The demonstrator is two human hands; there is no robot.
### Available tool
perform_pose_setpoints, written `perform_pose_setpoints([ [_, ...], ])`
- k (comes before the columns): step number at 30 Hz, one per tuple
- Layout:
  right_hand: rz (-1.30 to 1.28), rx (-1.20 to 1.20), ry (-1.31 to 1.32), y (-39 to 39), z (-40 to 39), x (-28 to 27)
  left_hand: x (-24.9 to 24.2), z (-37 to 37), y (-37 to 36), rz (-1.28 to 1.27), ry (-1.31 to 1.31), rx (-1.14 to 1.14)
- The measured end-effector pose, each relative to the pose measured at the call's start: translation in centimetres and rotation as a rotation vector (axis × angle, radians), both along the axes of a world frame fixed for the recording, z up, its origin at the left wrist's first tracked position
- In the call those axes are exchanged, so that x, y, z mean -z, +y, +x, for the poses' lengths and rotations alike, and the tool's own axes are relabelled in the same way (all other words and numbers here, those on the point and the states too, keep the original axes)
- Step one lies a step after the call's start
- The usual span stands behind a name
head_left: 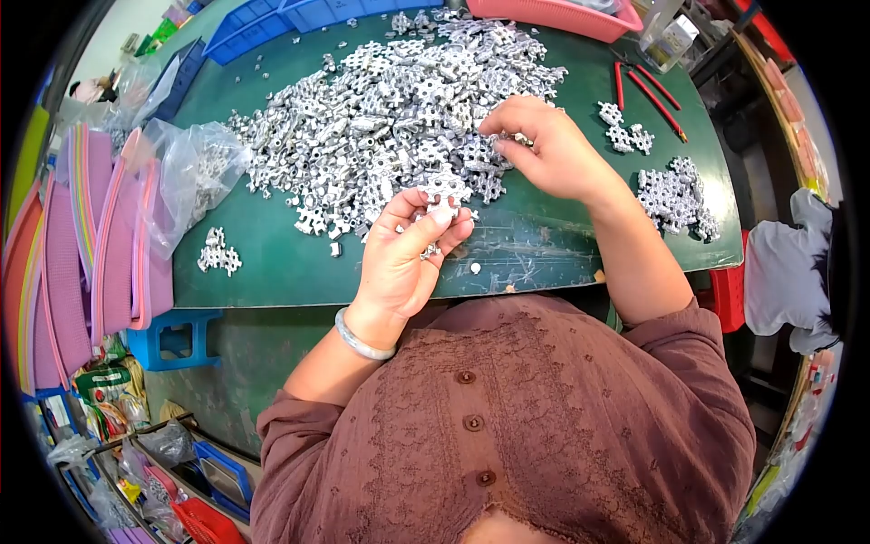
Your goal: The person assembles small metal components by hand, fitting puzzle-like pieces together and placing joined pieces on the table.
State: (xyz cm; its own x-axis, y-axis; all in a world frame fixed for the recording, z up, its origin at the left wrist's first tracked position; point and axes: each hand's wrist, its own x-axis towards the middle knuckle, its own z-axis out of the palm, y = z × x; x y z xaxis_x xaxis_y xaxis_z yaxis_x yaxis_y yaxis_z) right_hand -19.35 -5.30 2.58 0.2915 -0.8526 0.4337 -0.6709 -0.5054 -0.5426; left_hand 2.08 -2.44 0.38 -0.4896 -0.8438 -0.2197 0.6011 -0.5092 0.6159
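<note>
My left hand (408,249), a bangle at its wrist, is closed around a small cluster of silvery interlocking metal pieces (446,187). The cluster is held up over the near edge of a large pile of similar pieces (362,118). To its right, my right hand (548,150) is at the pile's right side with fingers bent. A small silvery metal piece (518,139) shows between its thumb and fingers, its exact shape partly hidden.
Joined metal pieces (675,198) lie at the right of the green table (544,245), with a smaller group (623,129) near red-handled pliers (654,95). Another cluster (217,254) is at left beside a plastic bag (204,172). Blue bins (249,32) and a pink tray (553,14) stand behind.
</note>
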Motion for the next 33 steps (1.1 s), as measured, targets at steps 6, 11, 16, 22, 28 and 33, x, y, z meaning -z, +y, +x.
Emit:
perform_pose_setpoints([
  [6, -0.025, 0.001, 0.03, 0.0, 0.0, 0.2, 0.1, -0.1, 0.0, -0.044, -0.014, 0.003],
  [11, -0.001, 0.019, 0.024, -0.1, -0.1, 0.3, -0.5, 0.2, -0.1, -0.001, 0.001, -0.004],
  [16, 0.02, 0.071, 0.132, 0.1, -0.2, 0.2, 0.5, 1.1, -0.5, 0.054, 0.103, 0.057],
  [22, 0.075, 0.109, 0.139, 0.0, -0.6, 0.0, -0.9, 0.8, -0.2, -0.017, -0.021, 0.094],
  [28, 0.497, 0.049, -0.378, 0.4, -0.8, -1.4, -1.2, 0.3, 0.0, -0.042, -0.147, 0.101],
  [33, 0.563, -0.223, -0.805, 0.5, -0.1, -1.1, -1.1, -0.4, 0.0, -0.077, -0.235, 0.086],
])
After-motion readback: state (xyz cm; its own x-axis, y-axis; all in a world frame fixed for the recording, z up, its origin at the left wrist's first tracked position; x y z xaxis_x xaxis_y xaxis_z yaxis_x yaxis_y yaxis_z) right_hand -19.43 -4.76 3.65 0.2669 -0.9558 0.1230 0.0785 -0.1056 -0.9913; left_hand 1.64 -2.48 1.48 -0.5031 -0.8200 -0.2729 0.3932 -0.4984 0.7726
